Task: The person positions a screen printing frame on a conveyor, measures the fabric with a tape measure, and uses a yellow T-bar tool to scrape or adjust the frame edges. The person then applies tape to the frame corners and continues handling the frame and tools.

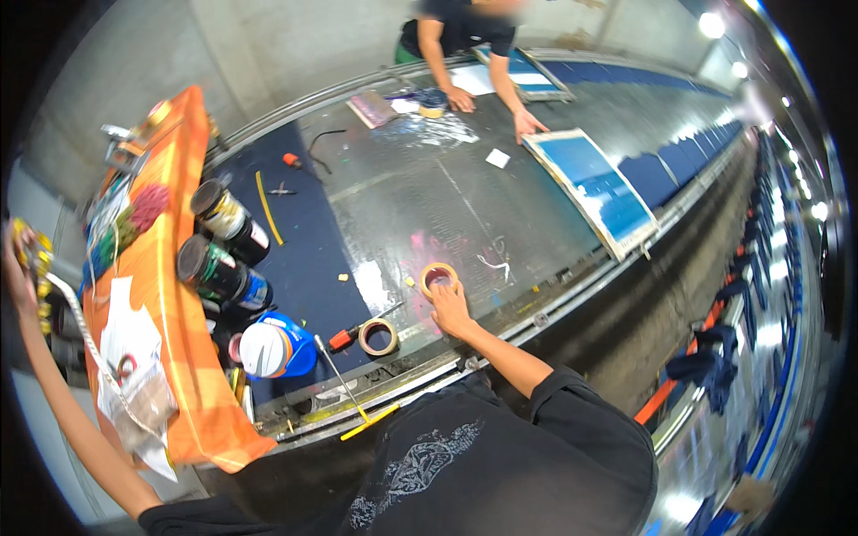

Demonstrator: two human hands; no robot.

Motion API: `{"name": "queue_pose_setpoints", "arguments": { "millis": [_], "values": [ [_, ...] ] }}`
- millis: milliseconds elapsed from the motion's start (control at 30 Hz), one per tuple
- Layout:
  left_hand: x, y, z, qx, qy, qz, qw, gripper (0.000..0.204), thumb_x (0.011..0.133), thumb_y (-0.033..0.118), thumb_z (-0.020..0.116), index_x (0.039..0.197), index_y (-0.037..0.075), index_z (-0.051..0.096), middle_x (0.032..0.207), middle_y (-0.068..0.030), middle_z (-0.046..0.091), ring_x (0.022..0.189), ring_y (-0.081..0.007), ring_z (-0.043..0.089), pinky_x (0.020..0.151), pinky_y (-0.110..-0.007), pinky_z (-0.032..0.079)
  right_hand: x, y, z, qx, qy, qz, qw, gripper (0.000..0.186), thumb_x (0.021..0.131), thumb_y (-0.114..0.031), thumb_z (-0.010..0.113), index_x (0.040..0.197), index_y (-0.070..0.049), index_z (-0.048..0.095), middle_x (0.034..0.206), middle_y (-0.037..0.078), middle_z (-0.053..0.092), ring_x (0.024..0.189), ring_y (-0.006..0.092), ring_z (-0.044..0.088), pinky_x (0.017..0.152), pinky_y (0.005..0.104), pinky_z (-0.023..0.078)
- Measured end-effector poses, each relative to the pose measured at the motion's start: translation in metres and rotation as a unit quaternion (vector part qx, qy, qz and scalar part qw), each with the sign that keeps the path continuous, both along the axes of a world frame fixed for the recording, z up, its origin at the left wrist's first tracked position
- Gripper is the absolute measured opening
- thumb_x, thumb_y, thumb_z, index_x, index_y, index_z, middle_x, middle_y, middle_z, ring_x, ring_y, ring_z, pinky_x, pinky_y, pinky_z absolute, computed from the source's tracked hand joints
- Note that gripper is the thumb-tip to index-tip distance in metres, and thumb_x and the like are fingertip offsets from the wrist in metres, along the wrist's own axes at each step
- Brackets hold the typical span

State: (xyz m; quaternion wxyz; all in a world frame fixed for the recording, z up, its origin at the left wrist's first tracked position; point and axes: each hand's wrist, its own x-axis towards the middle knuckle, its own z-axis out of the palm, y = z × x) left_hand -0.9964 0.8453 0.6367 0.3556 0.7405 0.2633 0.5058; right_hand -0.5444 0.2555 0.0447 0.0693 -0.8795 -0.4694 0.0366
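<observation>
My right hand [451, 311] rests on the work table with its fingers on a roll of tan tape [450, 269], gripping its near rim. Reaching out to the far left, my left hand [20, 284] is beside a yellow-and-black bundle [37, 255]; the dark rim of the picture hides most of its fingers. A second tape roll [365, 347] lies closer to me, next to a red-handled screwdriver [342, 339]. A pale rope [89, 344] hangs near my left forearm, by a clear plastic bag [143, 402] on an orange cloth [179, 357].
Dark jars [214, 268] and a blue-and-white tub [266, 348] stand along the cloth. A yellow-handled rod [368, 420] overhangs the near edge. Across the table, a co-worker [460, 36] touches a framed blue screen [603, 192]. Another framed screen [536, 76] lies behind.
</observation>
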Motion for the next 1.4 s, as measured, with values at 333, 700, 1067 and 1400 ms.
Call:
{"name": "queue_pose_setpoints", "arguments": {
  "millis": [333, 700, 1067, 1400],
  "values": [
    [-0.022, 0.017, -0.232, 0.236, 0.593, 0.097, 0.764, 0.051, 0.106, 0.020, 0.049, 0.155, 0.008, 0.047, 0.150, -0.0200, 0.056, 0.131, -0.0364, 0.059, 0.110, -0.045, 0.044, 0.050, -0.006, 0.079, 0.182, 0.197, -0.087, 0.960, 0.025, 0.094, -0.025, 0.068, 0.101, -0.001, 0.070, 0.091, 0.020, 0.072, 0.092, 0.0409, 0.069, 0.085, 0.0475, 0.054],
    [0.046, -0.320, -0.151, 0.292, 0.385, 0.118, 0.868, 0.057, 0.095, 0.024, 0.070, 0.146, 0.003, 0.056, 0.151, -0.0215, 0.050, 0.147, -0.0387, 0.041, 0.124, -0.049, 0.028, 0.014, -0.067, 0.183, 0.449, 0.478, -0.112, 0.747, 0.030, 0.097, -0.017, 0.061, 0.116, 0.004, 0.070, 0.106, 0.006, 0.071, 0.099, 0.0165, 0.065, 0.093, 0.0325, 0.048],
    [0.092, -0.509, -0.321, -0.218, 0.078, -0.142, 0.962, 0.073, 0.091, 0.050, 0.077, 0.140, -0.001, 0.058, 0.143, -0.0174, 0.061, 0.132, -0.0284, 0.060, 0.107, -0.041, 0.048, -0.104, -0.042, 0.223, 0.198, 0.691, 0.032, 0.695, 0.049, 0.072, -0.023, 0.068, 0.114, 0.003, 0.070, 0.102, 0.005, 0.073, 0.088, 0.0155, 0.068, 0.081, 0.0306, 0.053],
    [0.132, -0.552, -0.391, -0.576, -0.012, -0.247, 0.779, 0.080, 0.087, 0.036, 0.080, 0.149, -0.001, 0.044, 0.134, -0.0122, 0.057, 0.125, -0.0220, 0.057, 0.110, -0.036, 0.045, -0.140, -0.056, 0.271, 0.073, 0.559, 0.158, 0.810, 0.068, 0.077, -0.019, 0.065, 0.138, 0.009, 0.053, 0.089, 0.026, 0.069, 0.075, 0.0346, 0.067, 0.071, 0.0396, 0.054]
  ]
}}
